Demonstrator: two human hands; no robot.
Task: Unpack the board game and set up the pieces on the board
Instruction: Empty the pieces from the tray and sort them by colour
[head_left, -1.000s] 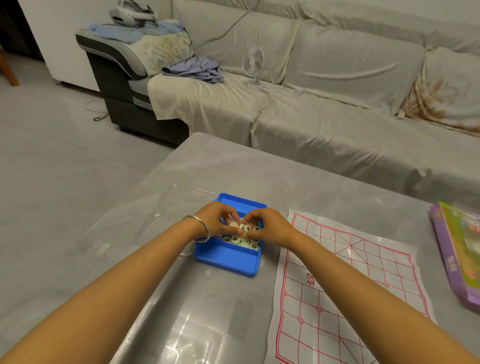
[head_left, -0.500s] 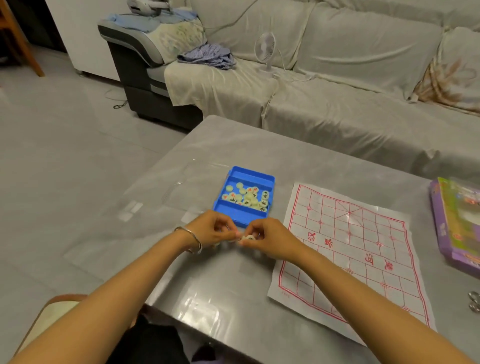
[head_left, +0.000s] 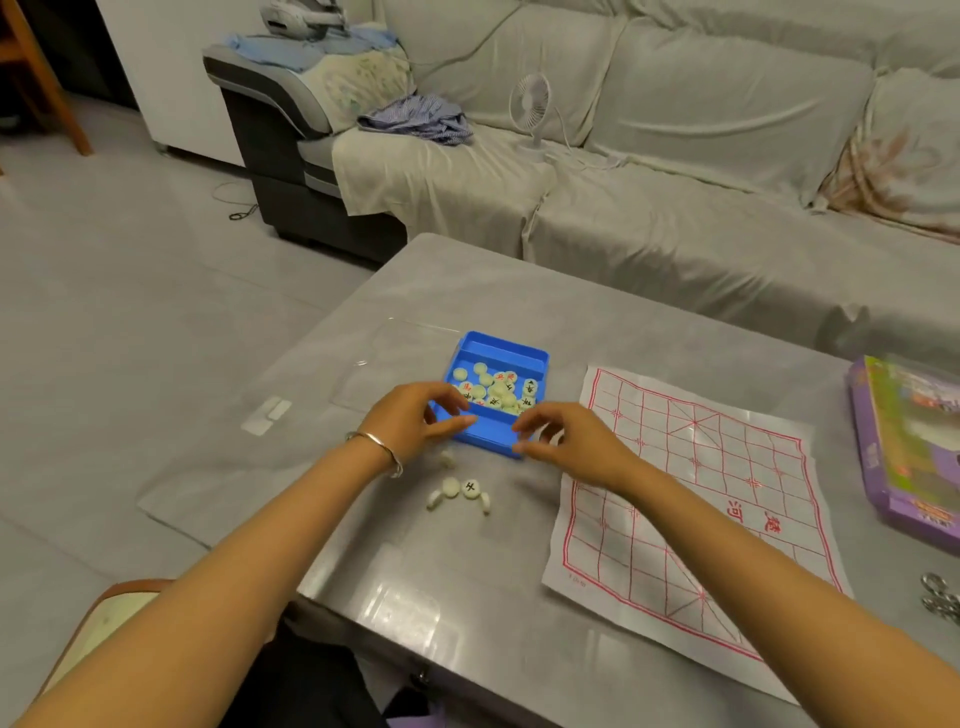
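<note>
Near the middle of the grey table (head_left: 519, 291) stands the blue tray (head_left: 497, 356), which holds a heap of pale round pieces (head_left: 493, 391) marked with red or black characters. Just nearer to me than the tray, a few loose pieces (head_left: 460, 491) lie on the bare table surface. One shows a black character face up, one lies blank side up, and two at the ends of the group look tilted on edge. A further piece sits apart from them, close under my left wrist.

My left hand (head_left: 410, 421) hovers at the near-left corner of the tray, fingers relaxed and lightly spread, holding nothing. A metal bangle (head_left: 383, 453) circles that wrist. My right hand (head_left: 576, 441) hovers at the near-right corner of the tray, fingers loosely curved, and also holds nothing. I cannot tell whether either hand touches the tray.

To the right of the tray lies the paper board (head_left: 691, 493), flat, with a red grid and red characters. No piece rests on it. A clear lid (head_left: 405, 343) lies just left of the tray. A purple box (head_left: 904, 452) sits at the right edge of the table. Beyond the far edge stands a covered sofa (head_left: 701, 156) with a small white fan (head_left: 530, 104) on its seat.
</note>
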